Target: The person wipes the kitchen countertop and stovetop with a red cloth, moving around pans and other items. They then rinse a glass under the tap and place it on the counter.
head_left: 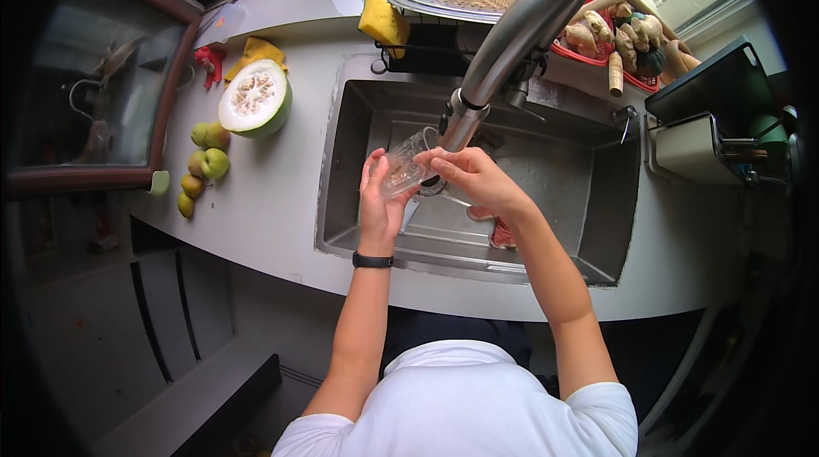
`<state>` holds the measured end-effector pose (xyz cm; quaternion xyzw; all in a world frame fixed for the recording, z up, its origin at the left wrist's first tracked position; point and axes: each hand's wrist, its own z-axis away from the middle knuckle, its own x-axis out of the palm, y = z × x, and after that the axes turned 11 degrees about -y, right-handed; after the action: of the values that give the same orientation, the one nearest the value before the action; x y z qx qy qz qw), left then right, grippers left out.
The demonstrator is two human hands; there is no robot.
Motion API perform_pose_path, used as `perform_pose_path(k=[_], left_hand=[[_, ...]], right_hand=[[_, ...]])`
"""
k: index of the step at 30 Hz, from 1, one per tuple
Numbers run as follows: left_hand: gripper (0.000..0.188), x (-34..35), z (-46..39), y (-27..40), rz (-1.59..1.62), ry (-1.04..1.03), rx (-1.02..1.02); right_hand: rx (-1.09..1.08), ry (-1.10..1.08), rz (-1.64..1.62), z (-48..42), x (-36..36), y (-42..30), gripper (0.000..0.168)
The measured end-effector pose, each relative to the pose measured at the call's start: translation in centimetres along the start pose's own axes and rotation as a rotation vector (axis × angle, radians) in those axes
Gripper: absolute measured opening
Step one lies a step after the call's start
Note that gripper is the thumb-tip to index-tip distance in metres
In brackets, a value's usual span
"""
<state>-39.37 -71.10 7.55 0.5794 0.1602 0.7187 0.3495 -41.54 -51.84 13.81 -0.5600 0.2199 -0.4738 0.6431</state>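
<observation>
A clear drinking glass is tilted over the stainless-steel sink, its mouth towards the tap. My left hand, with a black band at the wrist, wraps around its lower part. At the rim, the fingers of my right hand pinch the glass. Just beyond my right fingertips is the spout end of the tall metal tap; I cannot tell whether water runs. On the sink floor lie a pinkish-red item, partly behind my right forearm, and a pale flat piece beside my left hand.
Left on the counter are a halved winter melon, several green-yellow fruits, a yellow cloth and a red figure. A yellow sponge, a ginger basket and a utensil holder flank the tap. An open window juts in.
</observation>
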Motion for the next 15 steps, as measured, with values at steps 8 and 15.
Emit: perform_pose_path(k=[8, 15], left_hand=[[0.038, 0.0, 0.0, -1.1, 0.139, -0.043, -0.072], [0.03, -0.2, 0.0, -1.8, 0.238, -0.013, -0.147]], right_hand=[[0.047, 0.062, 0.165, 0.5, -1.4, 0.9, 0.02], [-0.14, 0.067, 0.613, 0.8, -2.2, 0.6, 0.034]])
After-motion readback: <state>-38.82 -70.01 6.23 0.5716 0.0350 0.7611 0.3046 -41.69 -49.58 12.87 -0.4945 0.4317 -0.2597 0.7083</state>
